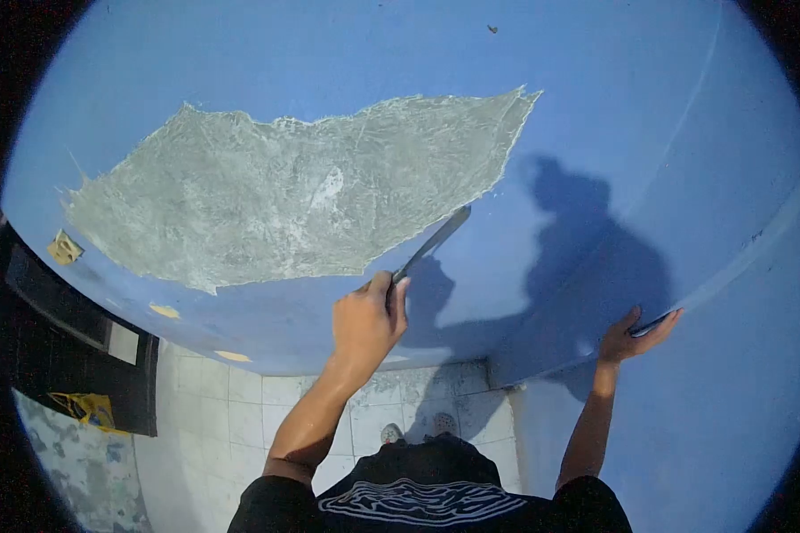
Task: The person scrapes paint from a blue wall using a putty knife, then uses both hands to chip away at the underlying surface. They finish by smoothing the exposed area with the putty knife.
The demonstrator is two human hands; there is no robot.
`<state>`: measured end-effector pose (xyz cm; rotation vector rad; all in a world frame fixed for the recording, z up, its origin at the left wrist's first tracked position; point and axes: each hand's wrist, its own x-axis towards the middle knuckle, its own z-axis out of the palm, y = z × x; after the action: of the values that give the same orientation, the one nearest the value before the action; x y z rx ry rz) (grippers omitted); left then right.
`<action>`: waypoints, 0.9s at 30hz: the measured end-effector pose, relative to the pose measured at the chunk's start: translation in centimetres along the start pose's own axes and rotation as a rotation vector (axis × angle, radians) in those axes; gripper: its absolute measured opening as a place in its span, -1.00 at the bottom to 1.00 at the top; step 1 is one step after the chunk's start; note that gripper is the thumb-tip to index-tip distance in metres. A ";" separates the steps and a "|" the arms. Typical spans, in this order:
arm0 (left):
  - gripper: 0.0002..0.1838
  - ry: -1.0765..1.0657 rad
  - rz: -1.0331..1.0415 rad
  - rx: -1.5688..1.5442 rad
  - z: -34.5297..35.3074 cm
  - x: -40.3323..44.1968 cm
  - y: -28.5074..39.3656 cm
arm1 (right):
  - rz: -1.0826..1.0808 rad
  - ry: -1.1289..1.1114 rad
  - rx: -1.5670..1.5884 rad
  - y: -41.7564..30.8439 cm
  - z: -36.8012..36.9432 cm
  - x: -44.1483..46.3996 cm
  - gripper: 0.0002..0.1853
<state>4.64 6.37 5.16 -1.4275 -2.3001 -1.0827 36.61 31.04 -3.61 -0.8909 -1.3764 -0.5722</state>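
My left hand [364,311] is wrapped round the handle of a scraper [436,242]. Seen nearly edge-on, its long narrow blade points up and right, its tip at the lower right edge of a bare grey patch [276,195]. That patch has ragged, peeling borders and whitish smears, surrounded by the blue painted wall [284,53]. On the right, by the wall corner, my right hand [636,338] grips a thin, dark, flat object [651,325] between thumb and fingers; what it is I cannot make out.
A tan electrical box [65,248] sits on the wall at the left, with small yellowish bare spots [234,356] lower down. Dark furniture [80,346] with a yellow bag [87,409] stands at left. White floor tiles [203,400] lie below, dusty near the wall.
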 end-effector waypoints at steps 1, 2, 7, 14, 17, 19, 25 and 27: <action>-0.75 -0.011 -0.013 -0.020 -0.3 -0.2 0.4 | 0.014 0.003 0.016 0.4 0.1 -0.3 -0.38; -0.74 -0.022 -0.023 -0.039 -0.5 -0.4 0.6 | 0.029 0.009 0.030 0.8 0.2 -0.5 -0.39; -0.74 -0.067 -0.258 -0.419 -4.5 -0.3 2.1 | 0.036 0.013 0.077 1.1 0.2 -0.9 -0.38; -0.78 -0.021 -0.050 -0.395 -5.3 -2.1 -2.6 | 0.066 0.082 0.193 1.2 0.8 -1.1 -0.38; -0.79 -0.112 -0.342 -0.639 -5.0 -3.5 -3.3 | 0.101 0.060 0.187 0.6 0.5 -0.8 -0.39; -0.74 -0.099 -0.277 -0.484 -5.3 -4.2 -4.8 | 0.090 0.055 0.158 0.7 0.5 -0.7 -0.38; -0.70 -0.104 -0.160 -0.256 -8.0 -5.5 -9.8 | 0.015 0.053 0.044 0.7 0.3 -0.5 -0.37; -0.70 -0.126 -0.137 -0.174 -8.6 -5.7 -10.8 | 0.012 0.046 0.023 0.4 0.4 -0.3 -0.37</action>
<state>-3.16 -6.16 3.08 -1.4548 -2.4765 -1.2957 36.65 31.52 -4.04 -0.8620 -1.3331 -0.5640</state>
